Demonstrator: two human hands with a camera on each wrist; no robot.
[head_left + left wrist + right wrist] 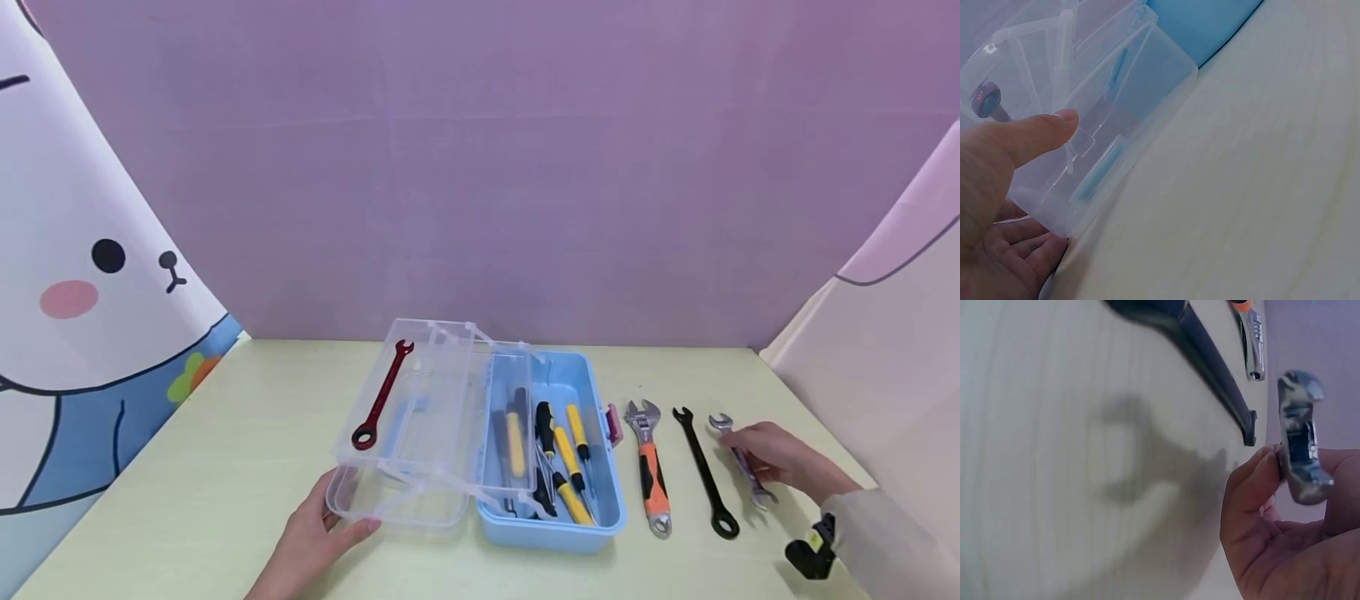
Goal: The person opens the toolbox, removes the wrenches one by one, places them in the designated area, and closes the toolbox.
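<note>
My left hand (322, 533) grips the near corner of the clear plastic tray (420, 417) that folds out of the blue toolbox (577, 525); the thumb (1035, 134) presses its rim and the fingers lie under it. A red wrench (382, 396) lies in that tray. Yellow-handled screwdrivers (570, 467) fill the blue box. My right hand (780, 458) pinches a silver open-end wrench (742, 458) at the far right, and the silver wrench (1300, 437) shows lifted off the table in the right wrist view. Beside it lie a black wrench (705, 475) and an orange-handled adjustable wrench (651, 467).
The pale green table (225, 467) has bare surface left of the box and along the front edge. A purple backdrop stands behind. A cartoon-print sheet hangs at the left, a beige one at the right. A black wrist-camera mount (813, 550) sits by my right sleeve.
</note>
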